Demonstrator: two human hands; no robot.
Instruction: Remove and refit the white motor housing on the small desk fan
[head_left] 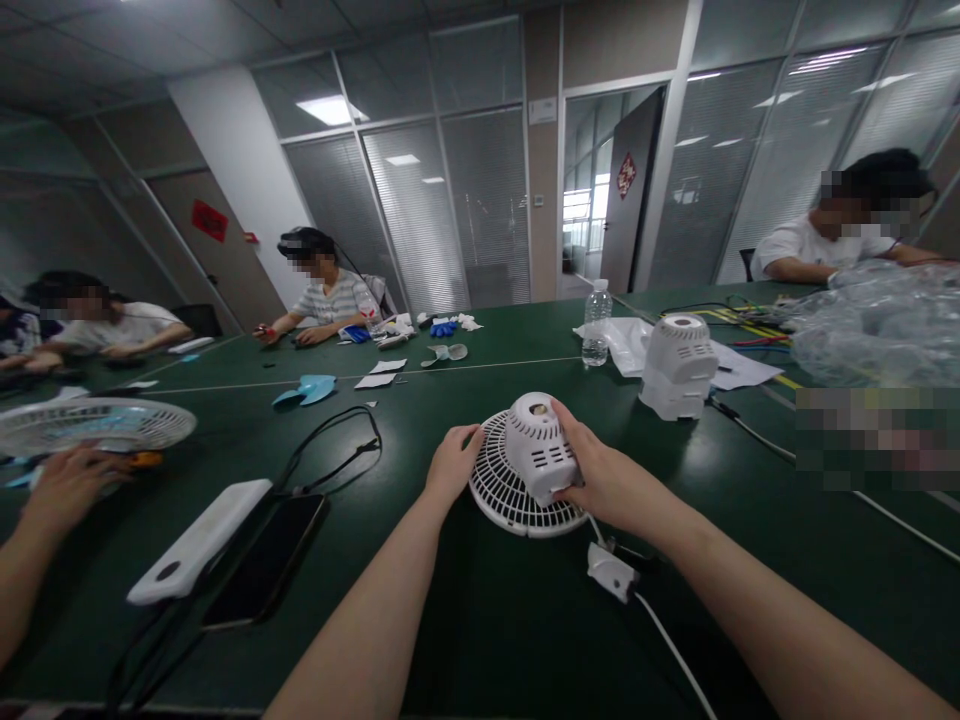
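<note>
A white round fan grille [496, 488] lies on the green table in front of me. On top of it sits a white fan motor housing [541, 458] with vent slots and a round hole in its top. My right hand [600, 470] is closed around the right side of this housing. At the grille's left rim, my left hand [453, 462] grips the edge with its fingers; part of its grasp is hidden. A white cord with a small white switch box [611, 572] runs from the housing toward the lower right.
Another white motor housing [679, 365] stands to the right, near a water bottle [597, 325]. A power bank [201, 540] and phone [266, 560] lie left. A co-worker's hand [71, 480] is beneath another grille [97, 425]. Plastic wrap [885, 325] covers the far right.
</note>
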